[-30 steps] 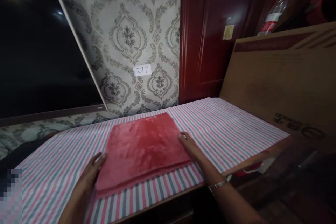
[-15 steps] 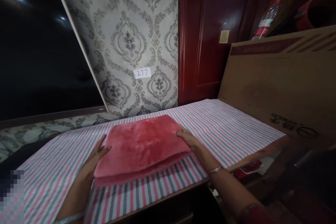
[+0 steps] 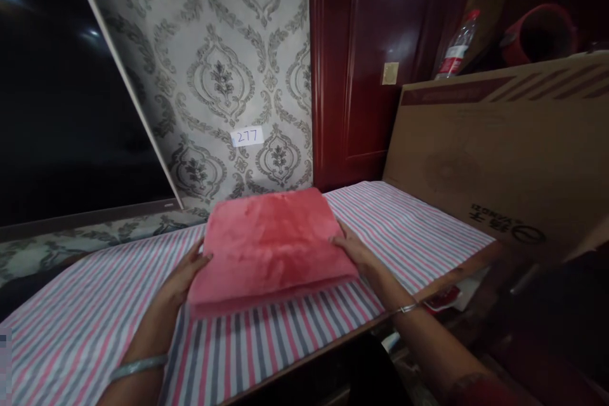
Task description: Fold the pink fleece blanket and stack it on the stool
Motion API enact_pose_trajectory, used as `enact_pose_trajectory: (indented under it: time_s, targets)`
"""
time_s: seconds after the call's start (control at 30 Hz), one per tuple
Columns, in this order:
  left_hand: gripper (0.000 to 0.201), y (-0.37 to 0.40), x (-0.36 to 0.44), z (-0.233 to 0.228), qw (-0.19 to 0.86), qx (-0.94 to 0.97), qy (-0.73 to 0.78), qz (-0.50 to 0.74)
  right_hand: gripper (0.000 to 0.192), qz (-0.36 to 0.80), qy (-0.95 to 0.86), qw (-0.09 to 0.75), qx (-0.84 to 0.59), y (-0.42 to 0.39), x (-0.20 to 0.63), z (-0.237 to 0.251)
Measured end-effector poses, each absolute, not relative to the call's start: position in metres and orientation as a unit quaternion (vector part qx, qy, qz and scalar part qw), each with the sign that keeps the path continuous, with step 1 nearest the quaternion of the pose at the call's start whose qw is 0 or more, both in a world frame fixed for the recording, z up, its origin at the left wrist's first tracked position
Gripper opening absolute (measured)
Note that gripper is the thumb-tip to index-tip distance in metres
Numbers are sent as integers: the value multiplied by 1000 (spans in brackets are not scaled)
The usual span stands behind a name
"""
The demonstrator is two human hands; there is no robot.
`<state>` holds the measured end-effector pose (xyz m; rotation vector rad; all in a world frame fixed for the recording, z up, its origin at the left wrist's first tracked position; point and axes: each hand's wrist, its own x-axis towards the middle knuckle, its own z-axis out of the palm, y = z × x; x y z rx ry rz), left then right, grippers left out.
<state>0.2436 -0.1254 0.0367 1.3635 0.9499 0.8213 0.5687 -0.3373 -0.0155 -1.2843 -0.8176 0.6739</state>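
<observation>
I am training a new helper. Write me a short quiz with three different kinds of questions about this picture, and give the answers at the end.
1. True or false: the folded pink plush towel lies fully flat on the striped pink, grey and white cloth.
2. Which hands hold the towel? A) left hand only B) right hand only C) both
3. What number is written on the small white paper label on the patterned wallpaper?

Key
1. False: its near edge is raised off the cloth.
2. C: the left hand and the right hand grip opposite sides.
3. 277
</observation>
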Motion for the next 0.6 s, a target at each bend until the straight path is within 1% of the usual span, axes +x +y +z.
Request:
enact_pose_trajectory:
  time_s: [0.07,0.13,0.23,0.3,0.33,0.4,0.47,0.5,0.6]
  targets:
    - [84,-123,245,10,608,571,452,316,94,342,-324,663,-581,-337,569,-46]
    - [79,-119,244,-11,597,572,469,309,93,350,-302,663,-588,-337,570,-68]
    - [73,-112,239,-27,576,596,466,310,92,347,-284,673,-589,-339,573,-78]
    - [69,-104,238,-27,537,623,477,309,85,353,-297,675,-576,-341,573,-74]
    - [68,-100,240,-25,494,648,488,313,81,356,-311,675,-566,-342,572,-71]
    - [66,-92,252,-16,362,722,486,333,78,354,-346,678,-543,-345,569,-65]
    - [63,-89,277,-4,228,803,431,343,79,346,-378,678,-527,-347,564,-61]
    - [62,-90,295,3,185,838,388,336,80,344,-387,676,-524,-348,562,-60]
    - [62,-111,361,20,119,911,285,275,83,356,-383,680,-514,-350,559,-58]
